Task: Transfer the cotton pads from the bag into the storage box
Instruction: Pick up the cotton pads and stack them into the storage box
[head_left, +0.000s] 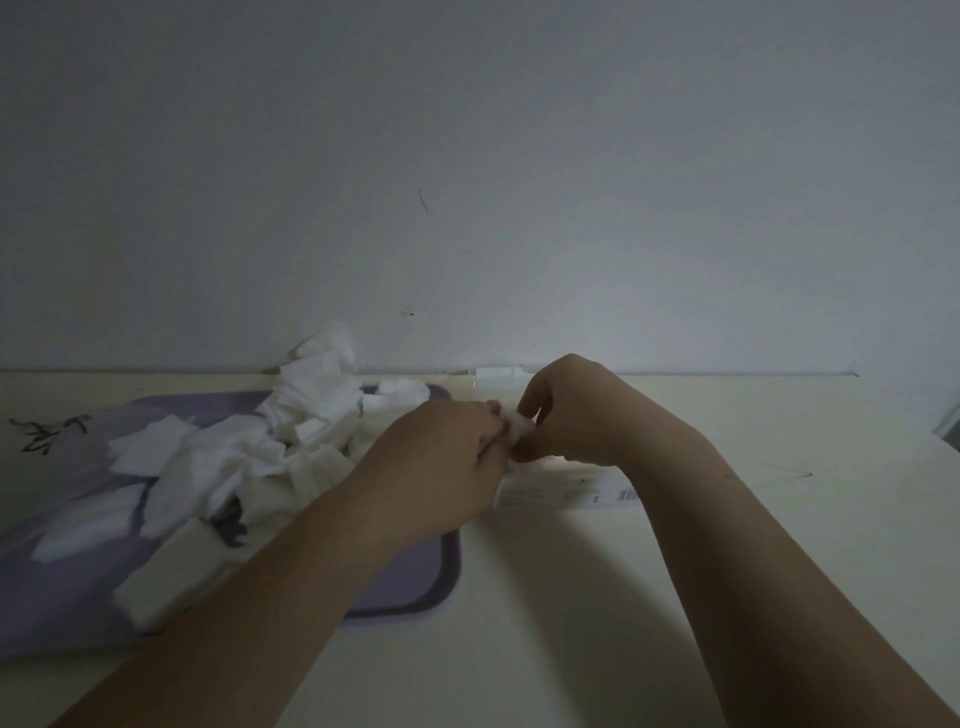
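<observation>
Soft fibrous cotton pads (218, 457), clear-plastic storage box (566, 491)

Nothing can be read clearly. At 5 o'clock, a pale label (563, 493) on the clear box (582, 475) bears a barcode and print too blurred to read. At 9 o'clock, black brush marks (41, 431) by the mat (405, 587) are illegible.

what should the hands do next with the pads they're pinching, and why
Probably lower the small wad of pads into the clear storage box and let go. The left hand and right hand both pinch it just above the box, and a large pile of pads waits on the purple mat.
</observation>
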